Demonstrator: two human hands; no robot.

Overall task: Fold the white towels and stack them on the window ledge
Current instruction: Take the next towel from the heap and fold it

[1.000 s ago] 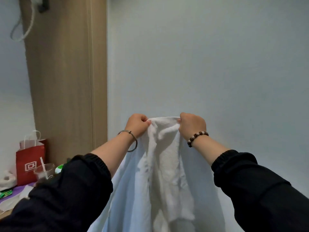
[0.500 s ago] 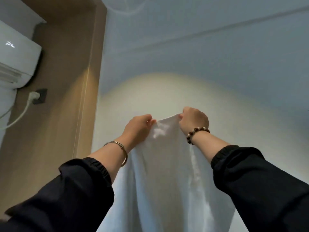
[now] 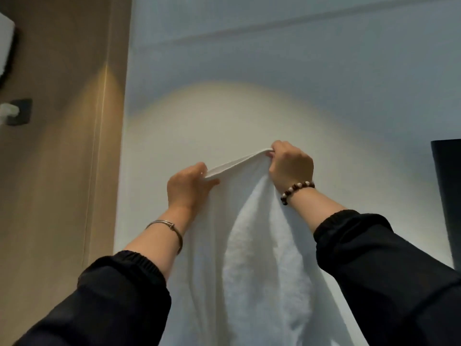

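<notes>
A white towel (image 3: 249, 245) hangs straight down in front of me, held up high against a pale wall. My left hand (image 3: 188, 187) pinches the left end of its top hem. My right hand (image 3: 290, 166) grips the right end of the hem, a little higher. The hem runs taut between the two hands. The towel's lower part drops out of the frame. The window ledge is not in view.
A wooden wall panel (image 3: 62, 171) fills the left side, with a dark socket and white plug (image 3: 17, 112) on it. A white air conditioner (image 3: 5, 46) shows at the top left edge. A dark object (image 3: 449, 196) stands at the right edge.
My view has tilted upward and my hands have moved apart, stretching the hem taut. The towel now hangs smoother, and the right hand sits higher than the left.
</notes>
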